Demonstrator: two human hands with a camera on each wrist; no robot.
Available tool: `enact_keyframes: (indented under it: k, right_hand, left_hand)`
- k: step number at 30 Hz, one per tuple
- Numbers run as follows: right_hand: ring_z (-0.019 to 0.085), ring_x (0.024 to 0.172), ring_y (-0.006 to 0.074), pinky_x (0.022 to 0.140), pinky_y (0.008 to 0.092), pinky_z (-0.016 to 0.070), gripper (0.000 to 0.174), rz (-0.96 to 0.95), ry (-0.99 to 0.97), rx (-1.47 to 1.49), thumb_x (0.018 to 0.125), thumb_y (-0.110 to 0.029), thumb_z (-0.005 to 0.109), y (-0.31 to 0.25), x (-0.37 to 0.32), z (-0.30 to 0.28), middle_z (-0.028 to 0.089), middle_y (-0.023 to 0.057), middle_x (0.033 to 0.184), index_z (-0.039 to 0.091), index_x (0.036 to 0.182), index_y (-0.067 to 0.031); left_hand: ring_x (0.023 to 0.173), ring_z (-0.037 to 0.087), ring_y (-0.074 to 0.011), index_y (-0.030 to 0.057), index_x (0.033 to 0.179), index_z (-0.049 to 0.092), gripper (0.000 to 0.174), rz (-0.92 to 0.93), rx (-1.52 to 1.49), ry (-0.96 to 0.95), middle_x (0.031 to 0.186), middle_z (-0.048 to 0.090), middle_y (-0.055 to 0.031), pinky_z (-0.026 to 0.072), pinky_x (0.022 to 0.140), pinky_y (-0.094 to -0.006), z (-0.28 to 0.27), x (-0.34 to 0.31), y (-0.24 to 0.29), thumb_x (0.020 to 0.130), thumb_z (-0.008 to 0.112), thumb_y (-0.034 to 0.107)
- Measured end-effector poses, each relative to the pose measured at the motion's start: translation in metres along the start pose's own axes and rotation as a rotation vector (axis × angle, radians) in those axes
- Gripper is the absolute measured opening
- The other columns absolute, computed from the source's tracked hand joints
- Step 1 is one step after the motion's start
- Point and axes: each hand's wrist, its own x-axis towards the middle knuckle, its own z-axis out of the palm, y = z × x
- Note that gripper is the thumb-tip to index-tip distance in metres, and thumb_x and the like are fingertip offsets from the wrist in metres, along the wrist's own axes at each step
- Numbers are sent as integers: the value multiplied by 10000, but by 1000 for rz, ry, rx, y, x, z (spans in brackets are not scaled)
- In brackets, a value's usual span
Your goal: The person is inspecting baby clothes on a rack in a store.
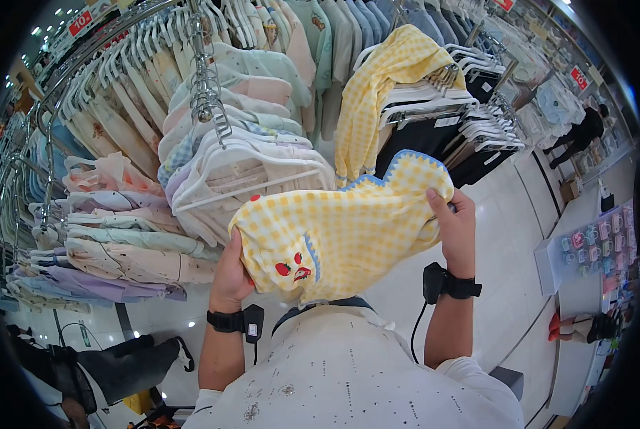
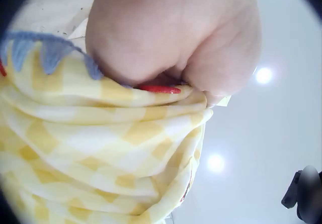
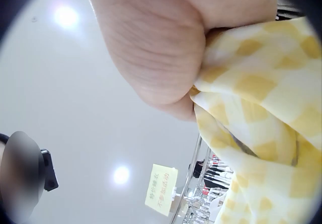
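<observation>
A yellow-and-white checked garment (image 1: 355, 236) with blue scalloped trim and red strawberry motifs is stretched between both hands in front of the body. The left hand (image 1: 230, 275) grips its lower left end; the left wrist view shows the left hand (image 2: 176, 33) against the bunched checked cloth (image 2: 100, 148). At the upper right end, the right hand (image 1: 457, 222) pinches the cloth with the thumb on top. In the right wrist view the right hand (image 3: 156, 43) holds folded checked fabric (image 3: 256, 93), its fingertips hidden.
Racks of hanging clothes (image 1: 112, 114) stand ahead and to the left. Another yellow checked garment (image 1: 398, 64) lies over white hangers (image 1: 427, 96) beyond the hands. A person in dark trousers (image 1: 137, 365) is at lower left. A display counter (image 1: 581, 264) is at right.
</observation>
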Motion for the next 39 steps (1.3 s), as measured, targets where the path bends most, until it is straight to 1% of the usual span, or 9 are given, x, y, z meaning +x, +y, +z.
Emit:
enact_keyframes:
  k: [8,11,13,14,23,24,26,34,39]
  right_hand:
    - [652,764,65,710,231,510,227,25,-49,10,955,-184,696,0,-3,12,725,17,868,726,1016,33]
    - [659,884,96,792,255,509,186,97,-148,43,928,-142,714,2,-5,19,724,64,1006,727,1012,23]
    - [626,1071,144,900,285,483,174,-323,-254,-130,881,-87,741,5,-5,28,652,109,1237,723,1021,15]
    - [562,1202,188,971,313,449,215,-279,-406,-53,833,-55,769,5,-4,29,550,110,1374,706,1026,18]
    - [588,1114,151,942,306,476,544,120,-876,188,859,-170,803,9,-30,83,629,110,1224,550,1331,-74]
    - [610,1027,126,904,304,501,453,174,-919,128,873,-151,780,12,-29,82,663,67,1147,596,1275,-49]
    - [620,982,114,879,296,508,399,155,-879,54,880,-131,764,12,-26,77,678,46,1099,618,1240,-37]
    - [614,889,65,803,240,496,230,113,-644,23,883,-70,728,12,-16,52,697,1,964,673,1099,-12]
    - [612,873,59,791,238,496,207,150,-549,40,881,-72,719,20,-12,41,687,-9,942,676,1075,-16]
  left_hand:
    - [1350,512,-266,44,1502,378,594,-32,-181,-47,1502,485,-136,420,1128,-432,15,0,8,1086,332,466]
    - [1339,525,-268,27,1496,378,584,-82,-214,-100,1489,496,-143,425,1127,-434,21,0,7,1087,349,443]
    - [1326,538,-264,14,1490,380,572,-128,-161,-141,1479,505,-147,431,1123,-427,24,1,5,1087,368,420]
    - [1313,551,-261,2,1485,382,561,-175,-108,-183,1469,515,-150,438,1118,-421,27,1,3,1088,386,397]
    - [1207,605,-161,-18,1459,415,493,-428,168,-316,1347,597,-108,496,1024,-325,66,16,-2,1100,403,319]
    - [1203,602,-152,-11,1453,433,471,-430,168,-294,1338,601,-102,498,1015,-315,67,16,-3,1095,424,296]
    - [1200,599,-142,-3,1447,451,451,-435,167,-272,1329,605,-96,501,1006,-306,69,16,-3,1090,445,273]
    - [819,604,-40,23,1048,606,165,-240,695,-182,954,661,31,499,756,-204,51,12,28,935,703,95]
    - [845,629,-53,1,1100,637,196,-165,802,-130,987,698,-14,507,759,-210,23,9,38,934,704,82]
